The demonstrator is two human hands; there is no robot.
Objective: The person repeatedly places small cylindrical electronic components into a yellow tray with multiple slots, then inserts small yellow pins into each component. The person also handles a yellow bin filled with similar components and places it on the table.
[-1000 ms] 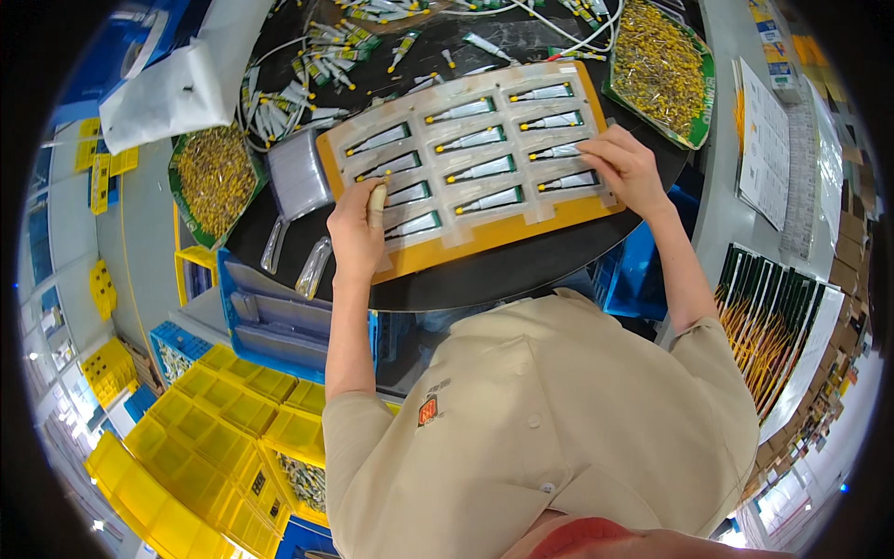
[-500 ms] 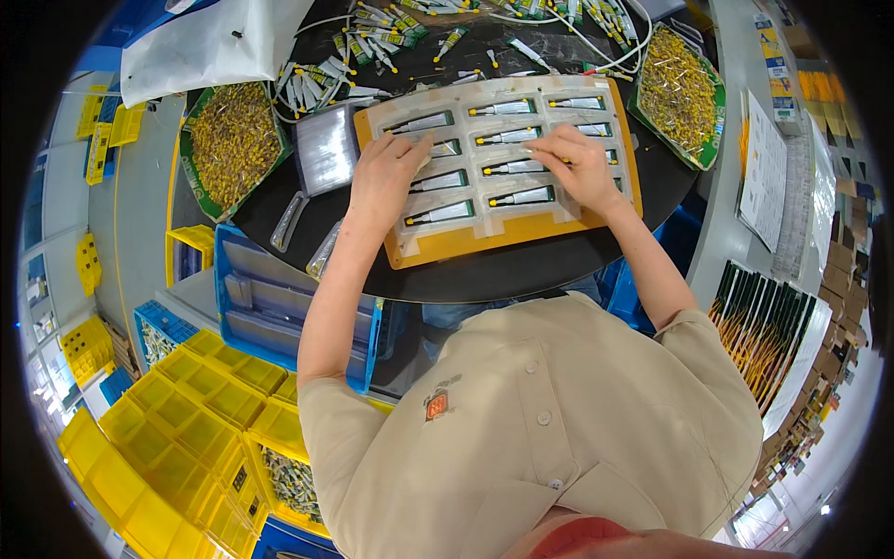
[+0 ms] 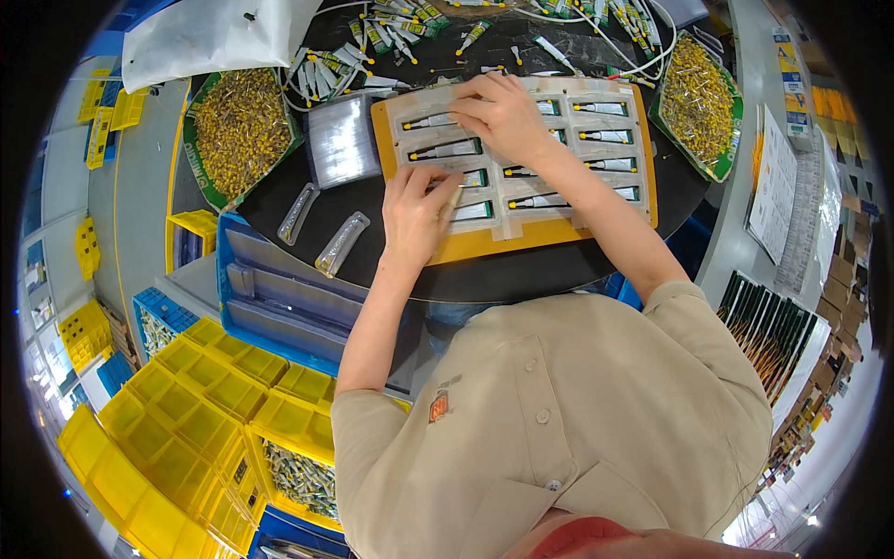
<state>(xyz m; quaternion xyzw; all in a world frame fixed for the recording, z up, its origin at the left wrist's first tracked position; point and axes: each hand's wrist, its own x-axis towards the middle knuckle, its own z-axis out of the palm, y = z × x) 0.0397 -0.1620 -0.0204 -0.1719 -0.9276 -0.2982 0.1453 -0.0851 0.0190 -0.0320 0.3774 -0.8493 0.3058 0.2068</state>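
A pale tray with several slots [image 3: 503, 219] lies on a yellow board [image 3: 477, 250] on the black table. Small silver-and-green tubes with yellow caps, such as this tube [image 3: 607, 137], lie in the slots. My left hand [image 3: 414, 212] is at the left column, its bent fingertips at the cap end of a third-row tube [image 3: 475, 178]. My right hand [image 3: 507, 116] reaches across the top of the tray, fingers curled together above the left column's top tube [image 3: 426, 122]. Whatever either hand's fingertips hold is hidden.
Green-edged boxes of small yellow-capped pieces stand left [image 3: 237, 140] and right [image 3: 698, 102]. Loose tubes [image 3: 396, 33] lie behind the tray. Left of it are a clear plastic stack [image 3: 343, 140] and a clear blister [image 3: 343, 244]. Yellow crates [image 3: 177, 410] stand lower left.
My right hand has moved left from the middle column to the top of the left column. My left hand has shifted nearer, down to the third row. The view has shifted slightly.
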